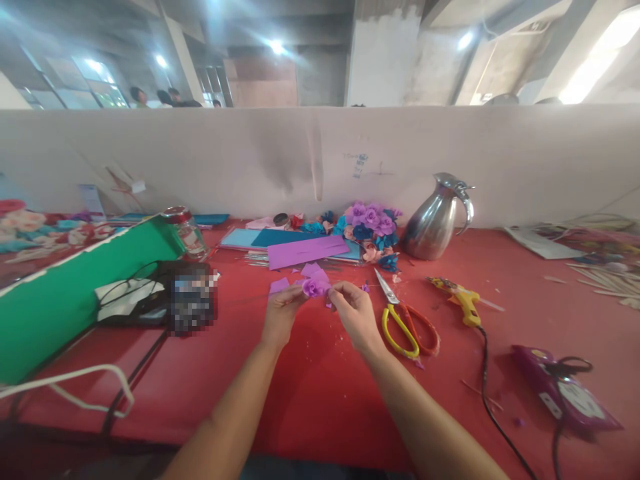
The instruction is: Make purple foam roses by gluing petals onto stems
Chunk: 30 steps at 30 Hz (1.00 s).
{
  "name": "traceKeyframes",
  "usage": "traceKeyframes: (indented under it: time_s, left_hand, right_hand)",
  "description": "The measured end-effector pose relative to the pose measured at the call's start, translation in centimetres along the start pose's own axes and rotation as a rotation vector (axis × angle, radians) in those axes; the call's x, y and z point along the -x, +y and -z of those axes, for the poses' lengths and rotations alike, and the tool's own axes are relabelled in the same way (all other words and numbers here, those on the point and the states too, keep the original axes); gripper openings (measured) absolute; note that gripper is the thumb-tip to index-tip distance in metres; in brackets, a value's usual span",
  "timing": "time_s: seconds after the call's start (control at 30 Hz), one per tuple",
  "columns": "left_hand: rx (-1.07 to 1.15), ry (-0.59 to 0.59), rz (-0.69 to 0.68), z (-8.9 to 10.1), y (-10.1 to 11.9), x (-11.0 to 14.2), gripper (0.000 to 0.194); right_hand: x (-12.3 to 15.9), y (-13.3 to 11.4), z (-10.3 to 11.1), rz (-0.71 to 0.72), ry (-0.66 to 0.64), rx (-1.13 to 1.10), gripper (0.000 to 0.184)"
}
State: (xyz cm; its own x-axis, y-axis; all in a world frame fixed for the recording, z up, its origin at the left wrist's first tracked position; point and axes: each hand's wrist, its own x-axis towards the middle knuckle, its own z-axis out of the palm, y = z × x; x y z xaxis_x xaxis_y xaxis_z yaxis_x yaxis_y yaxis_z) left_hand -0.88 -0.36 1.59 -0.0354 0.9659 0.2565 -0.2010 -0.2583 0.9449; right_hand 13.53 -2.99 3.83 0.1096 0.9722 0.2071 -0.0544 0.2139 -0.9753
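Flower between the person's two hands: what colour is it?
The flower is light purple, best seen in the head view.

Paper rose (315,287) straight-up purple, tabletop (310,393) loud red. Scissors (393,301): one yellow handle (391,339), one red. Glue gun (468,308) yellow, cord (485,353) black. Jug (433,223) silver. Panel (60,313) green.

A purple flower (315,287) is held between the left fingers (294,293) and the right fingers (345,289). Scissors (392,300) are laid right of the fingers on the red surface (310,400); beyond, a purple sheet (295,255) is stacked on blue sheets (285,239).
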Motion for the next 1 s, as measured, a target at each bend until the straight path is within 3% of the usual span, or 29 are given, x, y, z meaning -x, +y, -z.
traceKeyframes:
  time_s: [0.27, 0.5, 0.7, 1.0]
  left_hand:
    - [0.033, 0.009, -0.012, 0.1, -0.2, 0.0, 0.013]
    - [0.002, 0.02, 0.016, 0.4, -0.6, -0.2, 0.012]
    - [-0.017, -0.026, 0.009, 0.2, -0.5, -0.1, 0.011]
    - [0.019, -0.003, 0.05, 0.5, -1.5, -0.2, 0.013]
  right_hand:
    - [0.1, -0.1, -0.1, 0.001, 0.009, -0.107, 0.01]
    - [0.0, -0.1, 0.0, -0.037, -0.015, -0.094, 0.028]
    - [-0.4, -0.1, -0.1, -0.075, 0.011, -0.111, 0.017]
    - [-0.6, 1.0, 0.1, 0.012, 0.032, -0.069, 0.02]
